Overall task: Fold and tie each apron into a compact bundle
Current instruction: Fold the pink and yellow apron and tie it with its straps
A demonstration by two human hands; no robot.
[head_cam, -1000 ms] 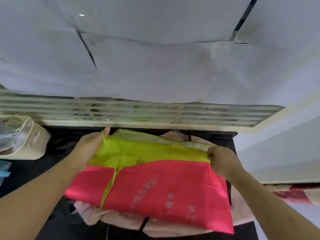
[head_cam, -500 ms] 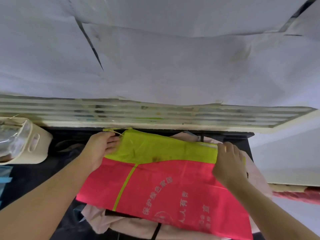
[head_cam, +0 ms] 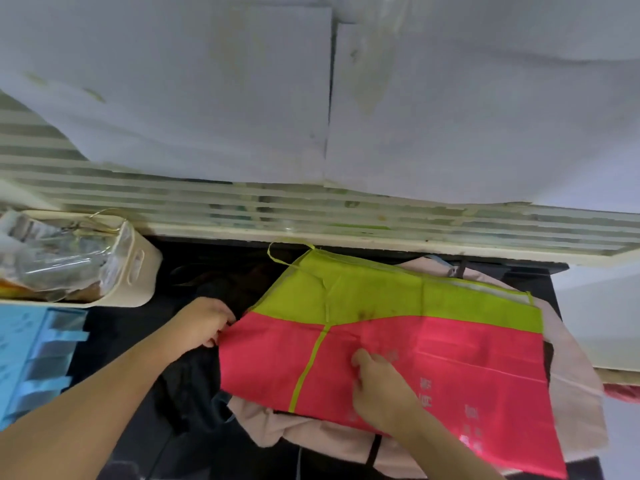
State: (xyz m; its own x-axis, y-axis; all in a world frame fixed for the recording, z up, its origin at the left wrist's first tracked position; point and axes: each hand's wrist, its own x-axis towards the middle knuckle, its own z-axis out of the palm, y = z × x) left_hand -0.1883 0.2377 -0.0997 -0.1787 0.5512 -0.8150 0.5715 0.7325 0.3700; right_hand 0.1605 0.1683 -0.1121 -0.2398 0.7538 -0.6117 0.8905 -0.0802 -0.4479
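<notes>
Fabric of the folded pink and lime-green nonwoven apron (head_cam: 433, 344) is lying flat on a pale pink cloth pile (head_cam: 571, 382) over the black table (head_cam: 138, 327), its green band on the far side, its pink panel near, printed with pale characters. A thin lime-green tie strap (head_cam: 308, 362) is running down the pink panel, and another is looping off the far left corner. The left hand (head_cam: 204, 323) is pinching the apron's left edge with curled fingers. The right hand (head_cam: 377, 386) is pressing on the pink panel near the strap, fingers bent; whether it grips fabric I cannot tell. Half a second ago both hands were holding the green band's far corners; the right one is now sitting nearer, mid-panel, the left lower on the edge
</notes>
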